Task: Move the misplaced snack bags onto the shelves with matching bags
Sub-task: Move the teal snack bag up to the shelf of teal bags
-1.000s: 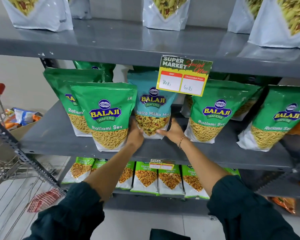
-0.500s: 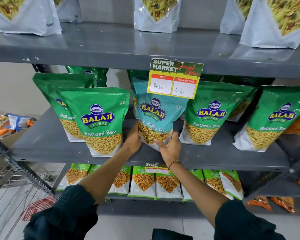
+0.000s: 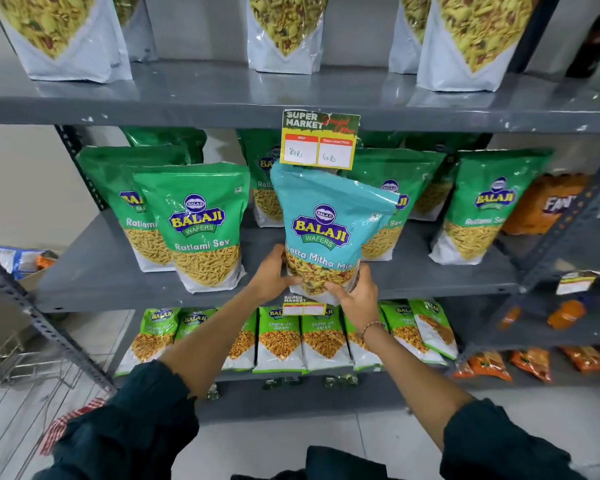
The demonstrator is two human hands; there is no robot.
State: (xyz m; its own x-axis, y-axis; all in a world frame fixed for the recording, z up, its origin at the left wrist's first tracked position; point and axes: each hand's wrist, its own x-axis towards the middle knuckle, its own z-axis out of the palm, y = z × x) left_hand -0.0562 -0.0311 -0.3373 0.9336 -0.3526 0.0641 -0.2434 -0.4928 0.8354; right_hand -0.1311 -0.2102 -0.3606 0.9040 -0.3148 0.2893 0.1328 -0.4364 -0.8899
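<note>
Both hands, left hand (image 3: 274, 271) and right hand (image 3: 355, 294), grip the teal Khatta Mitha Mix bag (image 3: 326, 233) at centre, Ratlami Sev bags (image 3: 205, 230) at nine o'clock. I'd draw it straight out, clearing the price tag (image 3: 321, 140) at twelve.

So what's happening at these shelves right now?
A person is sorting snack bags. Both hands, left hand and right hand, grip the bottom of a blue bag labelled Mitha Mix, held at the front edge of the middle shelf. It is the odd one out there: the bags around it are green Ratlami Sev bags. Pale bags stand on the shelf above.
</note>
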